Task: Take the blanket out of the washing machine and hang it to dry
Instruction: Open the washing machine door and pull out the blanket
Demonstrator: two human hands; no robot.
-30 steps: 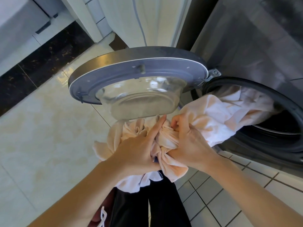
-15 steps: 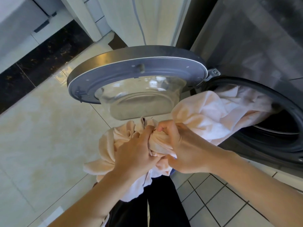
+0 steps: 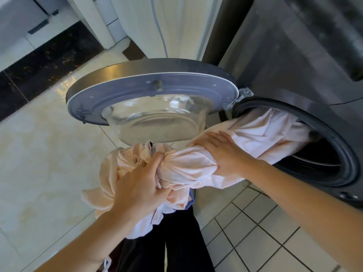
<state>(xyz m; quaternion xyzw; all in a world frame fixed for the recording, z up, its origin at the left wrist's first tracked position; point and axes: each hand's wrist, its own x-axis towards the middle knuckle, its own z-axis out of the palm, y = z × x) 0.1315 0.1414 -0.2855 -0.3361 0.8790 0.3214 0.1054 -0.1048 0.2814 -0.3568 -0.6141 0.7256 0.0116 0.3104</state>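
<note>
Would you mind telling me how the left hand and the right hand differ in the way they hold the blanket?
The left hand clenches a bunched knot of the blanket; the right hand wraps over a thicker, smoother stretch. The left hand sits below the open door; the right hand is closer to the drum opening. Both grip the same blanket.

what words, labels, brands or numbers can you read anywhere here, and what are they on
None can be read.
The washing machine front shows no lettering that can be made out.
Its dark panel at the top right is too blurred to tell whether it carries text.
The open door and the blanket show no label or tag.
</note>
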